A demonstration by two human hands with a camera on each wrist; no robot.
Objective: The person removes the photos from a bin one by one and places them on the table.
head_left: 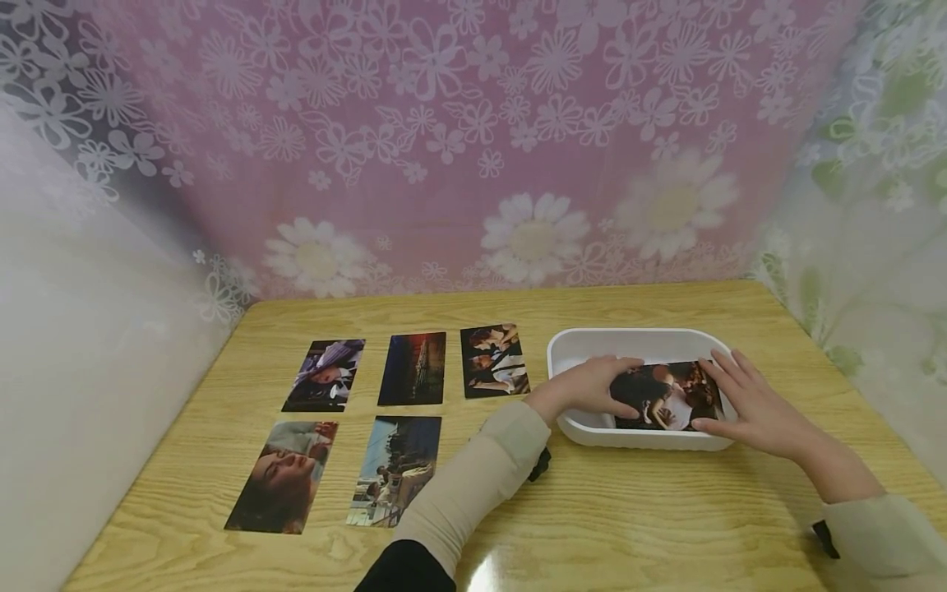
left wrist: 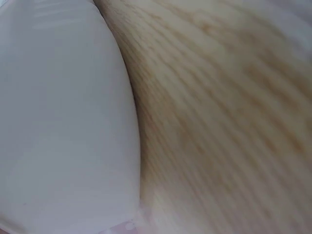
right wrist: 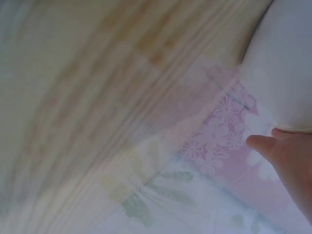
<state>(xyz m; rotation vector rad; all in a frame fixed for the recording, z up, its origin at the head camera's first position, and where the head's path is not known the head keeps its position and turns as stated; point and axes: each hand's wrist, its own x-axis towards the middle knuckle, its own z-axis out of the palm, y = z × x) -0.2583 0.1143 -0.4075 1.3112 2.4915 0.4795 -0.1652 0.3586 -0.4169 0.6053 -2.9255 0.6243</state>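
Observation:
In the head view a photo print (head_left: pixel 669 400) with dark surroundings and figures lies over the inside of a white oblong tub (head_left: pixel 573 344). My left hand (head_left: pixel 592 385) grips the print's left end, its fingers toward the far edge and its thumb toward the near edge. At the right end my right hand (head_left: pixel 765 415) holds it, fingers reaching over the tub's right rim and thumb by the near corner. The left wrist view has only the tub's outer wall (left wrist: pixel 68 117) beside the wood. Part of the right hand (right wrist: pixel 290 158) shows at the tub wall in the right wrist view.
Several photo prints lie on the wooden table (head_left: pixel 636 518) to the left: a far row with a couple print (head_left: pixel 494 362), a ship print (head_left: pixel 413 370) and a purple-toned print (head_left: pixel 324 376), and nearer a face print (head_left: pixel 284 477) and a deck scene (head_left: pixel 395 469). Flowered curtains (head_left: pixel 459 148) surround the table.

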